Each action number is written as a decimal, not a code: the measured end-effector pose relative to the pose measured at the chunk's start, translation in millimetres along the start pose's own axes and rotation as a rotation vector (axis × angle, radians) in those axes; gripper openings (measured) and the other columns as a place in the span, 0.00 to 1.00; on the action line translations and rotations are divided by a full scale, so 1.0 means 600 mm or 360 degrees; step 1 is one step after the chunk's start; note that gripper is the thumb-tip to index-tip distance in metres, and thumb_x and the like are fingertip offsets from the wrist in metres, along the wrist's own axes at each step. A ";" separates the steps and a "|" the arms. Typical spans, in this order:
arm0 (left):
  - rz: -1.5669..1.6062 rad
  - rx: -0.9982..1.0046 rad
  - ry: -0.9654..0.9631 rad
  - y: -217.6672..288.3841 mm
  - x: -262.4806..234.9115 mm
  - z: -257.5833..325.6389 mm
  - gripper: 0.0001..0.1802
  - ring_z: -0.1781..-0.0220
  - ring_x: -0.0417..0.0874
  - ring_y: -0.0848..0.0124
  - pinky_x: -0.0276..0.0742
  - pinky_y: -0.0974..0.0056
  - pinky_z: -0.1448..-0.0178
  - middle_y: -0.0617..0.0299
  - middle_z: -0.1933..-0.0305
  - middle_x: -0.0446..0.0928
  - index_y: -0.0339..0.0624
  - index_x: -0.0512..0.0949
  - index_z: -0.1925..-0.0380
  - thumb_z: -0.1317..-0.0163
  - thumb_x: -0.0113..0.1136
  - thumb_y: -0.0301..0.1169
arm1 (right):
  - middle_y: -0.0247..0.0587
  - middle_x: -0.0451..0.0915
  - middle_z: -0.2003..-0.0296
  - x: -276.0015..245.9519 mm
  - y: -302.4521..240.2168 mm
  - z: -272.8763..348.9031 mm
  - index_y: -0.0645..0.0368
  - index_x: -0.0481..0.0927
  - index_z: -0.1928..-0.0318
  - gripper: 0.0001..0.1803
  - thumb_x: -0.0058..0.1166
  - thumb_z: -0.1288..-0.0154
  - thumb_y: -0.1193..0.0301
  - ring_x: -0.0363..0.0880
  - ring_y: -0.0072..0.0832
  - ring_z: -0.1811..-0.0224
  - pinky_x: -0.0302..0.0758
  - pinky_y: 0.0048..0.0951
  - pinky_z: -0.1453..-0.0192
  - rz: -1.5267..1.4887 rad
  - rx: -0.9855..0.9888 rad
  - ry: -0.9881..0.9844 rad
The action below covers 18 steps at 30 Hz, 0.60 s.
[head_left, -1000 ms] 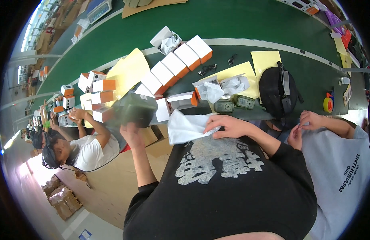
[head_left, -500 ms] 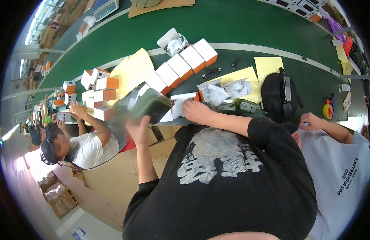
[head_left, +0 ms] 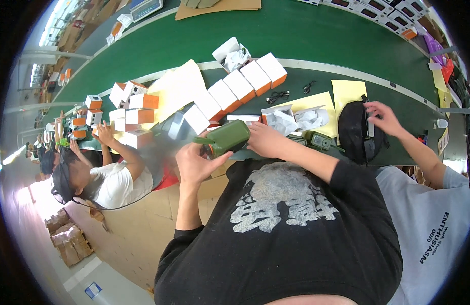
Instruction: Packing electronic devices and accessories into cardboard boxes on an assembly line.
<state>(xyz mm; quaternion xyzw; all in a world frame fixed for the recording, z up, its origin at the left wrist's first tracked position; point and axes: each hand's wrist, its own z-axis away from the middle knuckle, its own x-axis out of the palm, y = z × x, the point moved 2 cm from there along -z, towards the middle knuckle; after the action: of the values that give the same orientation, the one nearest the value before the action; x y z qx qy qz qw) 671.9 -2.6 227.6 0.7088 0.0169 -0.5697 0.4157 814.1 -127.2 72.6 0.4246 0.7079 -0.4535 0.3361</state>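
Observation:
An olive-green boxy device [head_left: 229, 138] with rounded corners and a dark face is held tilted above the near edge of the table. My left hand [head_left: 194, 163] is closed around its left end, the thumb along the lower edge. My right hand [head_left: 267, 141] has its fingers curled against the device's right end; the fingertips are partly hidden. Just beyond lies a flat white-and-orange box part [head_left: 243, 118]. Right of my hand, an opened white box [head_left: 280, 120] holds crumpled white wrapping [head_left: 310, 119]. Two similar green devices [head_left: 319, 141] lie close to my right forearm.
A diagonal row of white-and-orange boxes [head_left: 240, 81] stands beyond my hands. Black cables [head_left: 278, 96], yellow sheets [head_left: 348, 90] and a black bag [head_left: 353, 129] are to the right. A co-worker's hand [head_left: 382, 118] is at the bag; another person [head_left: 113, 178] works on the left.
The green device has swung rightward and turned between my hands. My right hand has left the white wrapping and moved to the device's end. The right-hand co-worker has reached to the black bag.

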 end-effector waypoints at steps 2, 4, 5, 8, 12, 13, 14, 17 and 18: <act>-0.0087 0.0019 -0.0051 -0.002 -0.006 -0.001 0.35 0.77 0.81 0.74 0.76 0.70 0.68 0.60 0.78 0.80 0.35 0.83 0.55 0.64 0.78 0.45 | 0.41 0.82 0.63 -0.076 -0.019 0.016 0.60 0.79 0.74 0.12 0.60 0.44 0.64 0.79 0.42 0.54 0.74 0.39 0.48 -0.0551 0.0334 -0.0433; -0.0168 0.0045 -0.0107 0.009 -0.008 -0.006 0.35 0.78 0.81 0.73 0.76 0.70 0.68 0.61 0.79 0.80 0.36 0.83 0.56 0.64 0.78 0.45 | 0.43 0.79 0.56 -0.141 -0.030 0.055 0.59 0.79 0.62 0.16 0.65 0.48 0.63 0.78 0.43 0.51 0.73 0.39 0.46 -0.0690 0.0438 -0.0104; -0.0216 0.0138 -0.0143 0.021 -0.008 -0.010 0.34 0.78 0.80 0.72 0.76 0.69 0.68 0.61 0.80 0.79 0.37 0.84 0.56 0.65 0.79 0.45 | 0.45 0.76 0.48 -0.177 -0.034 0.062 0.59 0.78 0.51 0.27 0.70 0.52 0.62 0.76 0.44 0.48 0.72 0.40 0.44 -0.0826 0.0536 0.0231; -0.0194 0.0364 -0.0243 0.057 0.006 -0.026 0.33 0.79 0.81 0.68 0.75 0.66 0.70 0.63 0.82 0.77 0.41 0.84 0.59 0.65 0.78 0.49 | 0.46 0.75 0.49 -0.257 -0.052 0.027 0.60 0.72 0.43 0.38 0.71 0.55 0.62 0.73 0.44 0.44 0.70 0.41 0.41 -0.0670 0.0578 0.0533; -0.0108 0.0719 -0.0390 0.108 0.042 -0.036 0.35 0.80 0.80 0.65 0.74 0.64 0.71 0.64 0.82 0.77 0.46 0.83 0.57 0.64 0.77 0.55 | 0.47 0.75 0.46 -0.237 -0.065 0.045 0.59 0.66 0.37 0.45 0.73 0.56 0.63 0.76 0.45 0.47 0.74 0.39 0.44 -0.0779 0.0647 0.0218; -0.0081 0.0850 -0.0395 0.119 0.047 -0.039 0.37 0.81 0.79 0.64 0.74 0.63 0.71 0.64 0.82 0.76 0.46 0.82 0.55 0.64 0.77 0.56 | 0.47 0.75 0.46 -0.236 -0.063 0.055 0.59 0.66 0.37 0.45 0.73 0.56 0.63 0.76 0.45 0.47 0.74 0.39 0.44 -0.0764 0.0656 0.0226; -0.0015 0.0799 -0.0556 0.122 0.050 -0.042 0.35 0.80 0.78 0.63 0.72 0.62 0.69 0.65 0.81 0.75 0.45 0.79 0.51 0.57 0.74 0.53 | 0.48 0.75 0.47 -0.234 -0.057 0.070 0.60 0.67 0.38 0.44 0.73 0.56 0.63 0.77 0.45 0.47 0.74 0.39 0.43 -0.0835 0.0772 0.0242; 0.0034 0.1017 -0.0555 0.119 0.079 -0.042 0.29 0.77 0.77 0.64 0.70 0.62 0.68 0.64 0.79 0.75 0.44 0.77 0.50 0.49 0.69 0.47 | 0.50 0.76 0.48 -0.232 -0.054 0.104 0.61 0.69 0.42 0.41 0.74 0.56 0.62 0.78 0.44 0.47 0.74 0.38 0.43 -0.0987 0.1084 0.0202; -0.0084 0.1188 -0.0512 0.122 0.086 -0.041 0.25 0.73 0.77 0.67 0.68 0.63 0.66 0.65 0.75 0.74 0.43 0.75 0.50 0.45 0.65 0.42 | 0.51 0.76 0.49 -0.232 -0.054 0.110 0.60 0.69 0.42 0.41 0.74 0.56 0.61 0.77 0.46 0.47 0.74 0.39 0.43 -0.1037 0.1131 0.0155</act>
<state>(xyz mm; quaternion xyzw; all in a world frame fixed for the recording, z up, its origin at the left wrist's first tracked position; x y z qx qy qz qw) 746.1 -58.8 227.2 0.7121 -0.2381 -0.6509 0.1125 848.5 -236.9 179.9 0.2899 0.6203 -0.7284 -0.0227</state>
